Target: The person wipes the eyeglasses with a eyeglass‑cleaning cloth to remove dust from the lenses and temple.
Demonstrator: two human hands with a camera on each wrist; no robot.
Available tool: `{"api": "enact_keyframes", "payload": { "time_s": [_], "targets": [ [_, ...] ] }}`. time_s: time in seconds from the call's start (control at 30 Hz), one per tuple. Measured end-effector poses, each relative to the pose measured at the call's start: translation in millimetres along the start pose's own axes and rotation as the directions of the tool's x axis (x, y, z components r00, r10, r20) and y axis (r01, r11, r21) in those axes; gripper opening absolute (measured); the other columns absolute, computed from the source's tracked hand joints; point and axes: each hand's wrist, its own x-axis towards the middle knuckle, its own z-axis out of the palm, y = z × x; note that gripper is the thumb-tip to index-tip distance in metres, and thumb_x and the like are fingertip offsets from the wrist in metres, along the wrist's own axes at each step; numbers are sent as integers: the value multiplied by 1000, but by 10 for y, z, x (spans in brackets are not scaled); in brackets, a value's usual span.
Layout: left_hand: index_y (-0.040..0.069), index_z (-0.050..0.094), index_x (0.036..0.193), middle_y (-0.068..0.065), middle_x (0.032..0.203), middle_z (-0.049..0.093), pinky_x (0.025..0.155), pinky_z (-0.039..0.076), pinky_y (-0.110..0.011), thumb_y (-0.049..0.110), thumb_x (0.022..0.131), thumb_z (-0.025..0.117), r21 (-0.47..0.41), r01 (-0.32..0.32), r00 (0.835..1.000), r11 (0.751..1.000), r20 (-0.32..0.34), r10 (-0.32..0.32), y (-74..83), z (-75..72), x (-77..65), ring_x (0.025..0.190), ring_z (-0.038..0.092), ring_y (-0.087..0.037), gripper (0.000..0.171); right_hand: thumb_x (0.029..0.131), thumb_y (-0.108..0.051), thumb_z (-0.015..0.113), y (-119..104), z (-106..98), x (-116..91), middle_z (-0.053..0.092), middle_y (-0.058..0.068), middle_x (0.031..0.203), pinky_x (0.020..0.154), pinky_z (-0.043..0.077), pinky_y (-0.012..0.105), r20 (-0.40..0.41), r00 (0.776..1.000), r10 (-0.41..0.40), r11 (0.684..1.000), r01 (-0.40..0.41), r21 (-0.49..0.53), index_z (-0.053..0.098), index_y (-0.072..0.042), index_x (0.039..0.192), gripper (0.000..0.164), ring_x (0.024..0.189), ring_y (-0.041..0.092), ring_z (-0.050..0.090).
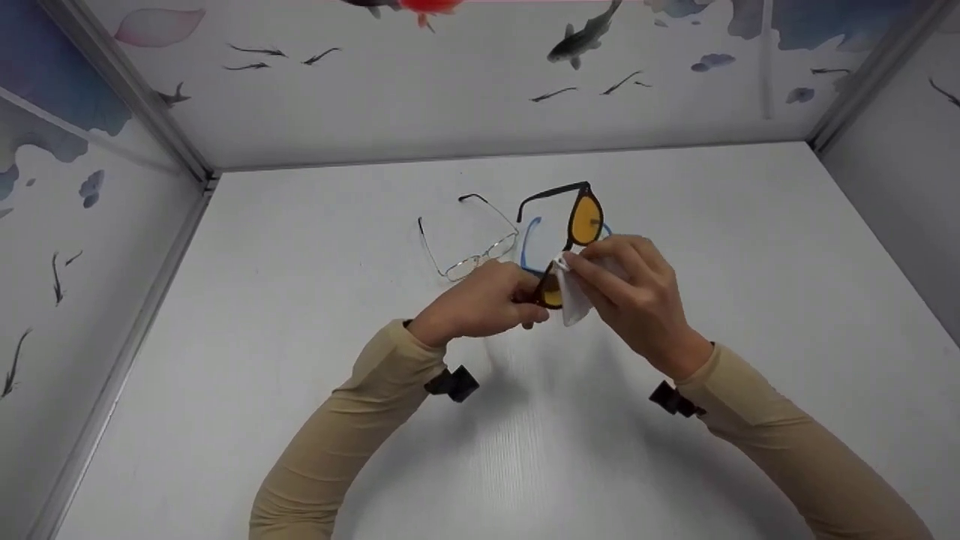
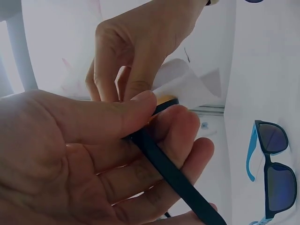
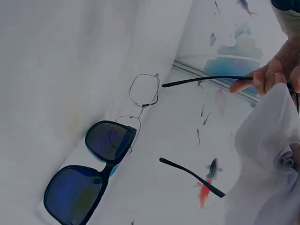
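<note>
Black-framed glasses with orange lenses (image 1: 586, 217) are held up over the table, one lens higher than the other. My left hand (image 1: 491, 300) pinches them near the lower lens, and in the left wrist view a black temple arm (image 2: 173, 173) crosses its fingers. A white cloth (image 1: 574, 304) hangs from my right hand (image 1: 637, 296), whose thumb and fingers pinch it against the lower lens. That cloth (image 3: 262, 131) hides much of the right hand and the glasses in the right wrist view.
Behind the hands lie thin metal-framed eyeglasses (image 1: 463, 268). Beside them are sunglasses with blue temples (image 1: 529, 244) and dark lenses (image 3: 72, 192), partly covered in the head view by the held glasses. Upright panels (image 1: 450, 112) with printed fish border the white table (image 1: 300, 225).
</note>
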Motion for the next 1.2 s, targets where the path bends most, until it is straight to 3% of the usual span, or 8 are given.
{"api": "enact_keyframes", "payload": {
  "time_s": [0.23, 0.5, 0.63, 0.77, 0.87, 1.0, 1.1, 1.2],
  "targets": [
    [4, 67, 88, -4, 71, 63, 52, 40, -20, 9, 85, 59, -4, -3, 999, 1000, -50, 2, -36, 49, 8, 59, 51, -9, 10, 82, -3, 62, -93, 61, -84, 62, 8, 85, 61, 45, 35, -3, 988, -158, 987, 158, 32, 68, -7, 98, 18, 72, 23, 57],
    [2, 65, 85, -2, 70, 62, 54, 44, -20, 9, 84, 62, -68, -16, 997, 998, 71, 21, -83, 132, 7, 61, 56, -11, 8, 73, 1, 70, -24, 7, -138, 63, 9, 83, 63, 45, 37, -38, 999, 10, 1000, -10, 3, 67, -3, 92, 20, 71, 25, 56],
    [3, 65, 84, -3, 69, 61, 50, 39, -19, 5, 82, 61, -39, -49, 998, 998, 29, 50, -82, 167, 35, 56, 50, -8, 6, 79, -2, 66, -120, 26, -143, 62, 9, 86, 60, 48, 34, 8, 995, -103, 993, 103, 55, 65, -3, 94, 16, 72, 23, 57],
    [4, 65, 82, -3, 68, 60, 49, 36, -19, 3, 81, 60, -36, -25, 1000, 999, -13, 24, -70, 160, 29, 54, 46, -8, 6, 82, -5, 62, -151, 18, -156, 61, 9, 86, 59, 49, 34, 64, 982, -175, 983, 171, 70, 65, -3, 93, 11, 73, 22, 58],
    [3, 65, 84, -5, 70, 61, 50, 39, -20, 6, 83, 61, -59, 3, 1000, 998, 3, -2, -68, 155, 8, 56, 50, -8, 5, 81, -3, 64, -102, -14, -154, 60, 10, 85, 60, 49, 34, 64, 995, -78, 996, 75, 42, 64, -3, 90, 10, 73, 22, 57],
    [3, 65, 84, -4, 70, 62, 53, 42, -19, 7, 84, 61, -42, -31, 998, 999, 48, 33, -67, 174, 13, 58, 53, -7, 6, 77, 1, 67, -77, -31, -136, 59, 11, 85, 62, 49, 34, 36, 999, 36, 999, -37, 12, 63, -1, 91, 15, 73, 22, 55],
    [3, 65, 81, -2, 67, 60, 50, 40, -18, 5, 83, 59, -10, -71, 996, 997, 45, 71, -61, 188, 31, 55, 50, -6, 6, 77, 1, 66, -133, -17, -144, 59, 12, 87, 61, 50, 34, 53, 998, -29, 998, 26, 48, 62, 0, 93, 17, 74, 22, 56],
    [2, 65, 78, -2, 65, 59, 48, 36, -19, 2, 81, 58, -13, -51, 999, 999, 12, 51, -59, 183, 31, 53, 46, -7, 8, 79, -3, 65, -180, -20, -185, 59, 11, 87, 59, 50, 32, 108, 987, -118, 990, 109, 85, 63, -1, 94, 15, 74, 21, 57]
  ]
}}
